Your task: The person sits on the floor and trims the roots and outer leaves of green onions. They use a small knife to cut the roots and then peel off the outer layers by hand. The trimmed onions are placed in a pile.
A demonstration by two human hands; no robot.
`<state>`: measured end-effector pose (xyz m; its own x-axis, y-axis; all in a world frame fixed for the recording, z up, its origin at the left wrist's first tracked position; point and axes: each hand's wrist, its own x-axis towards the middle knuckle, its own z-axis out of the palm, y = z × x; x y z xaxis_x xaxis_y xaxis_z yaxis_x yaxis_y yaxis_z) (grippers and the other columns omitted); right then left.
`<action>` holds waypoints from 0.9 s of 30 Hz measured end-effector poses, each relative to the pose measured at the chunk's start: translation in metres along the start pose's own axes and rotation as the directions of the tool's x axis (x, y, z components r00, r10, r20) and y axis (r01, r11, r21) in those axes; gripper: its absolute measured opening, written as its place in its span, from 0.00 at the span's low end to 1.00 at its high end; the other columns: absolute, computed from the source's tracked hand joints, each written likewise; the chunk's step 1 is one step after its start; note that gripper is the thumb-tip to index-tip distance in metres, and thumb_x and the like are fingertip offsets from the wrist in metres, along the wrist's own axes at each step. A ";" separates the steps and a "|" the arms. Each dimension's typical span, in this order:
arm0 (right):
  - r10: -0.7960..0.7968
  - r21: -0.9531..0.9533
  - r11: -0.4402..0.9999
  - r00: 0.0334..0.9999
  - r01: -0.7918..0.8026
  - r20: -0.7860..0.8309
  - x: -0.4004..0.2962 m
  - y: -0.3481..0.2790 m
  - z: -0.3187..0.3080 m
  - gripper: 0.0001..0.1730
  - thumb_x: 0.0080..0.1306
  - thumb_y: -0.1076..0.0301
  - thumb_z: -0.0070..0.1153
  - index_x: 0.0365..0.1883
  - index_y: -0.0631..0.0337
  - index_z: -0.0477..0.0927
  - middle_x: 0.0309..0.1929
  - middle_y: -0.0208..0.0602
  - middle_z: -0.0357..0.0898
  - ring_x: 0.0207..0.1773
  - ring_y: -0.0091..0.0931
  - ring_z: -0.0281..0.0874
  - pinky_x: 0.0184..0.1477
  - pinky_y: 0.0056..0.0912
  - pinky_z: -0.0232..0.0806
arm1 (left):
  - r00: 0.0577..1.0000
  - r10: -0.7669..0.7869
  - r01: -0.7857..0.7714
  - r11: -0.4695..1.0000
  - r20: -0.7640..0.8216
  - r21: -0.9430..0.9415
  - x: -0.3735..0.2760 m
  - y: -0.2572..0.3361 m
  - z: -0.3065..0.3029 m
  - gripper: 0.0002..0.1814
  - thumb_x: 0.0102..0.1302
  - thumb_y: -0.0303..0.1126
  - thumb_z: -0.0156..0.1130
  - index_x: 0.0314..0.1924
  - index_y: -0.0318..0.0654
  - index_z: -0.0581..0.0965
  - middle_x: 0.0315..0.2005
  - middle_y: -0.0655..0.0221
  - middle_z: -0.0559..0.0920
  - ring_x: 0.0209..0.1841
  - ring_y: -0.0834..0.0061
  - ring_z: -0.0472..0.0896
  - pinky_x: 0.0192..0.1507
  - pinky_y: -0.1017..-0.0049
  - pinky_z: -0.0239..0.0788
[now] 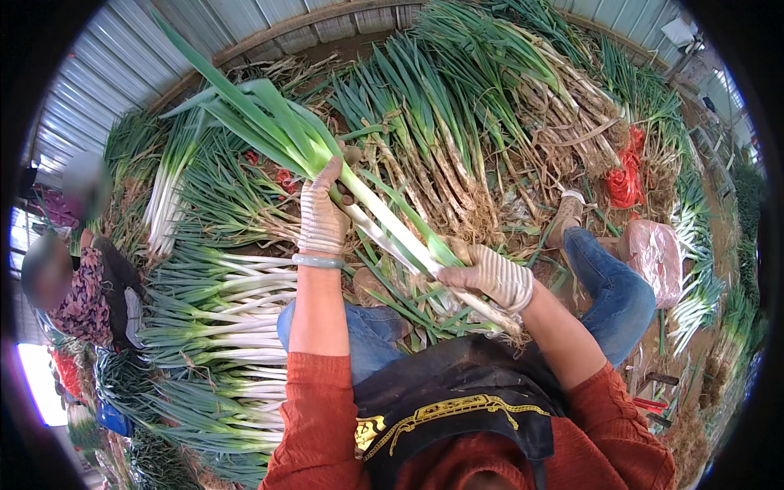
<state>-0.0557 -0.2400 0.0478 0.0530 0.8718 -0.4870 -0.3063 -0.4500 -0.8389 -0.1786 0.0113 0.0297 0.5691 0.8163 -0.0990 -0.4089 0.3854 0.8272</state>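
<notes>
My left hand (323, 208), in a dirty striped knit glove, is closed around a large green onion (386, 211) where its white shank turns to leaves. The leaves spread up and to the left. My right hand (490, 272), gloved alike, grips the same stalk lower down, near the root end. A loosened green outer leaf (422, 226) runs along the shank into the right hand's fingers. Below the right hand the roots (517, 337) hang over my black apron (453, 373). A second pale strip (376, 236) beside the shank may be another stalk or a peeled layer.
Clean white-shanked onions (245, 334) lie in rows at my left. Untrimmed, soil-stained onions (441, 141) spread ahead. Red netting (625, 177) and a pink plastic-wrapped bundle (652, 263) are at right. Two people sit at far left, one in a floral top (86, 306). A metal wall (110, 86) stands behind.
</notes>
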 end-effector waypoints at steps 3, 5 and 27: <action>-0.043 0.068 0.997 0.998 0.040 0.040 0.008 -0.005 0.019 0.21 0.66 0.49 0.65 0.44 0.59 0.82 0.27 0.24 0.80 0.26 0.15 0.74 0.28 0.19 0.67 | 0.980 -0.197 0.200 0.968 0.036 -0.152 -0.001 -0.001 -0.005 0.17 0.67 0.42 0.68 0.50 0.41 0.82 0.29 0.75 0.82 0.22 0.89 0.71 0.18 0.89 0.54; -0.104 0.159 0.984 0.981 0.078 0.162 -0.005 -0.018 0.033 0.27 0.67 0.46 0.64 0.53 0.58 0.80 0.31 0.23 0.80 0.30 0.14 0.74 0.32 0.18 0.68 | 0.976 -0.217 0.213 0.973 -0.033 -0.093 -0.006 0.008 -0.010 0.15 0.67 0.40 0.68 0.49 0.40 0.83 0.29 0.75 0.82 0.20 0.89 0.68 0.19 0.89 0.54; 0.112 -0.686 0.664 0.947 -0.298 -0.302 -0.127 0.109 -0.083 0.37 0.59 0.58 0.63 0.64 0.68 0.69 0.28 0.44 0.80 0.31 0.39 0.78 0.34 0.37 0.69 | 0.618 0.540 -0.346 0.840 -0.572 0.419 -0.193 0.368 -0.316 0.14 0.66 0.43 0.70 0.44 0.44 0.80 0.35 0.68 0.86 0.36 0.76 0.83 0.37 0.74 0.78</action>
<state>-0.0163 -0.4159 -0.0016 0.3030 0.7161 -0.6288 0.4328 -0.6912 -0.5787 -0.6644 0.1318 0.1789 -0.2772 0.9583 0.0692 -0.2411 -0.1391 0.9605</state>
